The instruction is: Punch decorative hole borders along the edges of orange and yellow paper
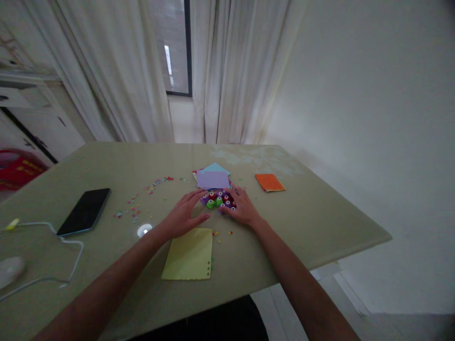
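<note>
A cluster of small colourful paper punches (219, 200), red, green and purple, lies in the middle of the table (320, 222). My left hand (185, 215) rests flat just left of the cluster, fingers stretched toward it. My right hand (241, 208) lies on the cluster's right side, fingers spread and touching the punches. Behind the punches sits a stack of coloured paper sheets (213, 179), lilac on top. A yellow sheet (190, 255) with punched holes along its right edge lies in front of my left hand.
An orange paper (270, 182) lies to the right. Paper confetti (142, 201) is scattered left of centre. A black phone (84, 210), a white cable (67, 244), a small white round object (144, 230) and a white mouse (10, 271) are at left. Curtains hang behind.
</note>
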`<state>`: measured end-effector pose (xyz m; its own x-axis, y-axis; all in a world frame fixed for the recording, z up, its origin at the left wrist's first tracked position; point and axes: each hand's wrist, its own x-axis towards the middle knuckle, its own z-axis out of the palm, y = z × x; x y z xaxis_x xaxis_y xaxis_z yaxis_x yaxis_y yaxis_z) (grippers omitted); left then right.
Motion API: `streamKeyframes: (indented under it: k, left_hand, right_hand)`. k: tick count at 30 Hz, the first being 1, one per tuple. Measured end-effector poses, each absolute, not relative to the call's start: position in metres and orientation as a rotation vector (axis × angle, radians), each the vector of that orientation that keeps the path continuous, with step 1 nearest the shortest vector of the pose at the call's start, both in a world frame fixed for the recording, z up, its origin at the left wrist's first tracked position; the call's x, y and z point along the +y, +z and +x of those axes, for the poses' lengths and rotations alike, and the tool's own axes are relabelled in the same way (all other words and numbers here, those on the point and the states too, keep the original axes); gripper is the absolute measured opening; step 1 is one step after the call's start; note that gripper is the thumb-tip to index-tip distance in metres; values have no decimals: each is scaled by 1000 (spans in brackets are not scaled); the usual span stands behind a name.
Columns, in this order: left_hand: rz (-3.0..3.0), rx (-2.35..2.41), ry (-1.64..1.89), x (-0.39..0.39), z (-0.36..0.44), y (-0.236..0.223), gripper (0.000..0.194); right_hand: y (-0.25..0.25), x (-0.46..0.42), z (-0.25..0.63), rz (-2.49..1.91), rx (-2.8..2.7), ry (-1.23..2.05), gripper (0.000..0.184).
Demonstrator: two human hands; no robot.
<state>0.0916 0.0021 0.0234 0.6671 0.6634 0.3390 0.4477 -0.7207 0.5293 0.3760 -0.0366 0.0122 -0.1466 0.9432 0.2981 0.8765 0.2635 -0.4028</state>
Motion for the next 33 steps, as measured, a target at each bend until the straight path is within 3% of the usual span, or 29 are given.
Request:
streamKeyframes:
  k: [3,5,12,19,27,33]
  left_hand:
    - [2515,966,509,21,108,17,103]
    - [2522,955,469,28,120,12,111]
    - [2540,902,437,28,137,3,115]
    - [2533,929,433,23,125,-2,93]
    - [2561,989,473,11,137,9,108]
    - [2589,1016,455,11,142,15,106]
  right_hand:
    - [9,-34,373,-1575,-2046,243,73]
    - [8,-34,370,-1549,-2019,279,69]
    - [5,-39,358,-1506,-1961,295,68]
    - [4,-32,343,-1492,-1908,254,70]
    - [3,-25,335,-1524,-1885,242,61]
    - [1,-25,327,-1529,-1905,218,66]
